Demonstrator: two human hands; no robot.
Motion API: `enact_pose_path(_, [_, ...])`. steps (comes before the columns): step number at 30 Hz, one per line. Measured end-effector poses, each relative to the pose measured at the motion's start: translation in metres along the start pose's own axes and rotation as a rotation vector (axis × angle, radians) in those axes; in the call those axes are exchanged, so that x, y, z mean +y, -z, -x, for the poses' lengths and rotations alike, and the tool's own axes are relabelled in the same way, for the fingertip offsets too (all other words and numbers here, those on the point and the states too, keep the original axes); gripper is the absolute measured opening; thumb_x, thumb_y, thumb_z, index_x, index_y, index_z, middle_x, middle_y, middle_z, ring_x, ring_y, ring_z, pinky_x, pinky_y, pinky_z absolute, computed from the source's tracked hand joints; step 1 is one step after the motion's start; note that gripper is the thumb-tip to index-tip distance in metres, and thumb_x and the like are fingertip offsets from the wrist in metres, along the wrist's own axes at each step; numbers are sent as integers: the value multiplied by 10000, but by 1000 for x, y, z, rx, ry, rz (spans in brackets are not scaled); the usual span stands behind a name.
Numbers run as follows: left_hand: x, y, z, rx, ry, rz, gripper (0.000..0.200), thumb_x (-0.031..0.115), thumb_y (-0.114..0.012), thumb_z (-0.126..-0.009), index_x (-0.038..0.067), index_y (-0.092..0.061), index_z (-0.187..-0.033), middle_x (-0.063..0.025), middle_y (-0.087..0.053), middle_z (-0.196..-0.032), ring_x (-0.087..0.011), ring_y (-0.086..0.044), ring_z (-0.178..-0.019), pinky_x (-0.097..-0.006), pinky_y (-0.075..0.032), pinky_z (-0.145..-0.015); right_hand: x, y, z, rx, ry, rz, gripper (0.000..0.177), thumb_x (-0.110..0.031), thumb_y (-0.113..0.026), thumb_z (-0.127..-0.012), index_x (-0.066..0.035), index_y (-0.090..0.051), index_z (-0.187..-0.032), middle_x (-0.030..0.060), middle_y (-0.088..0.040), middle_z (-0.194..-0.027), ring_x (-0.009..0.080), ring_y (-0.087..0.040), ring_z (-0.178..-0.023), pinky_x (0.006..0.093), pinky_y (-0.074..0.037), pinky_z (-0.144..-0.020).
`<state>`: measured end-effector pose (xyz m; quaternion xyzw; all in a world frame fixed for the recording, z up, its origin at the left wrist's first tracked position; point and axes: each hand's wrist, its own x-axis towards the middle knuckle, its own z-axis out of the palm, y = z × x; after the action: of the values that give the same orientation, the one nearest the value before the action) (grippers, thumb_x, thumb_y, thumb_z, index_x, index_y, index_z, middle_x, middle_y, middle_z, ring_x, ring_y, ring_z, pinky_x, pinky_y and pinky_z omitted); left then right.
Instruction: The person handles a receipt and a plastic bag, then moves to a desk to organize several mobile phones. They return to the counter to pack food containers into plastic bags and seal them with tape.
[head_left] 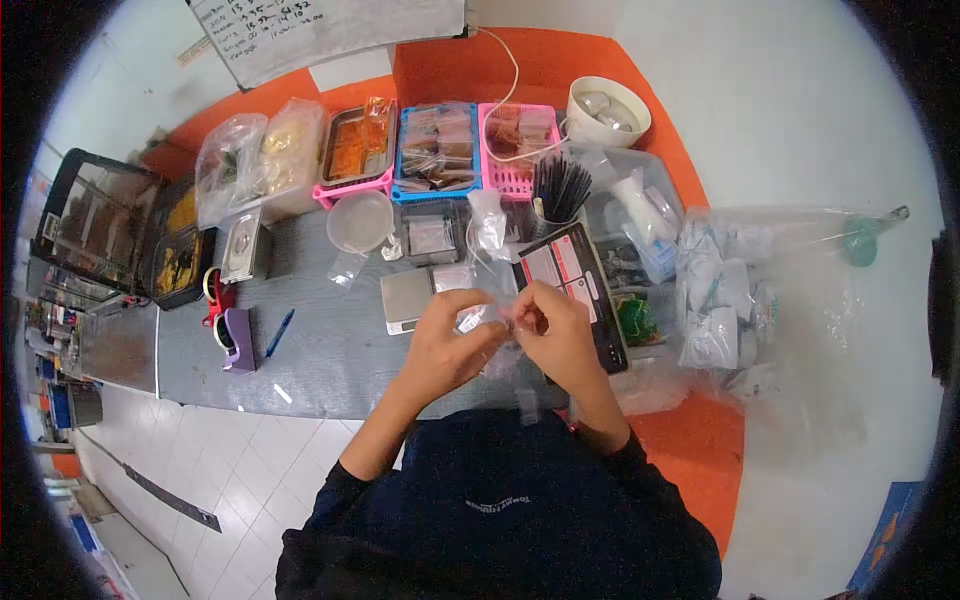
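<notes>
Both hands meet over the front of the grey table, thumbs and fingers pinched close together. My left hand [455, 340] and my right hand [550, 330] hold a small clear plastic bag [490, 322] between them; its edges are hard to make out. Just behind my left hand lies a flat kitchen scale [406, 300]. Right of my right hand, a black box with a red and white label [610, 335] lies at a slant. Behind the hands are a clear tray of small packets [432, 238] and a white plastic bag [489, 220].
Baskets of packets [437, 150] line the back. A round clear tub [360, 222], black straws [560, 188], a white bucket [608, 112] and a bag of cups [720, 300] stand around. Tape dispensers [237, 340] and a blue pen [280, 333] lie left.
</notes>
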<state>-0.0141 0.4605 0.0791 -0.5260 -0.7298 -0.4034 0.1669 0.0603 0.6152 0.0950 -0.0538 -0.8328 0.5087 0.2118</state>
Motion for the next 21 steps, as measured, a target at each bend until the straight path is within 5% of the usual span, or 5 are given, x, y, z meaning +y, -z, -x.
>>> enact_pose_path(7, [-7,12,8,-158,-117,63,200,97,-736,-602,66,-551,-672,-63,-550,-853,-248,-540,-839,-379,-432,-718,1,19,-1,-182,1,13,162,3,-669,-735,-30,-512,-720,4,-424,-546,57,-380,-485,217,-321,-450])
enact_pose_path(9, [-12,12,20,-58,336,-47,265,43,-727,-642,50,-466,-597,-65,-497,-755,-268,-529,-730,-362,-428,-704,-2,14,0,-106,8,32,162,11,-666,-733,-31,-509,-721,5,-400,-531,62,-361,-472,220,-307,-443])
enact_pose_path(13, [10,1,-6,701,725,694,294,-66,-679,-668,43,-426,-772,-4,-448,-702,-140,-475,-650,-257,-407,-588,-5,-4,3,92,8,82,159,-65,-671,-762,-34,-518,-790,61,-431,-567,125,-412,-462,277,-330,-443])
enact_pose_path(17, [6,-7,17,42,669,569,276,-47,-637,-764,58,-401,-860,8,-425,-696,-96,-496,-663,-222,-408,-557,19,-14,-8,183,341,154,133,-62,-653,-779,-45,-522,-790,82,-414,-588,142,-449,-523,289,-342,-470])
enact_pose_path(21, [-14,15,28,137,605,95,179,-35,-584,-793,41,-424,-816,-27,-466,-668,-105,-493,-596,-235,-413,-530,27,12,-11,268,78,342,124,9,-637,-745,-30,-521,-769,54,-473,-651,163,-494,-619,287,-384,-553])
